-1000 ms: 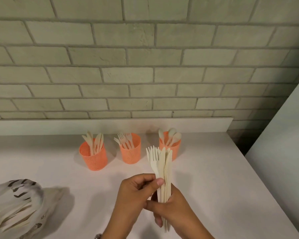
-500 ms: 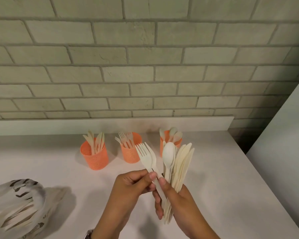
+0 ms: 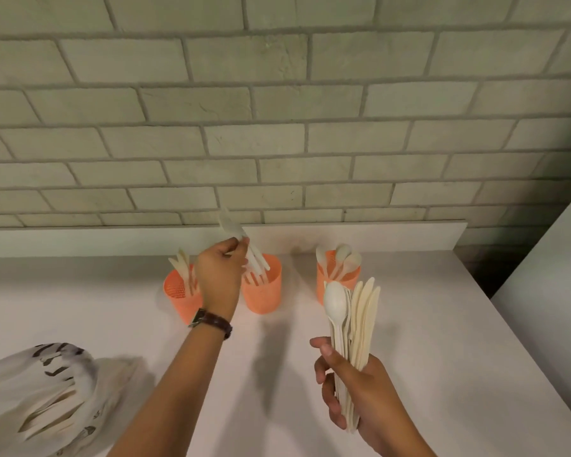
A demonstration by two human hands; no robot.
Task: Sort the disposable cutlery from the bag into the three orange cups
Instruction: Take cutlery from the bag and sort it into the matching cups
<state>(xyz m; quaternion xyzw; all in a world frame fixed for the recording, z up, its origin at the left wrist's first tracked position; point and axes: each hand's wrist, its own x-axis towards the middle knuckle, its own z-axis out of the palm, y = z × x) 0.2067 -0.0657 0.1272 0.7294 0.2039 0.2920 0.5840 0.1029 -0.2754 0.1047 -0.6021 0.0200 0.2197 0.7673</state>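
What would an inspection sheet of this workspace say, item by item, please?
Surface: white table, no stains seen.
Job's things: left cup holds knives, middle cup forks, right cup spoons; bag lies front left, cutlery inside.
Clutter: nothing seen.
Grips: left hand pinches blurred cutlery over the middle cup; right hand grips a bundle of spoons and knives.
Cables: nothing seen.
Surroundings: brick wall behind; white panel at right.
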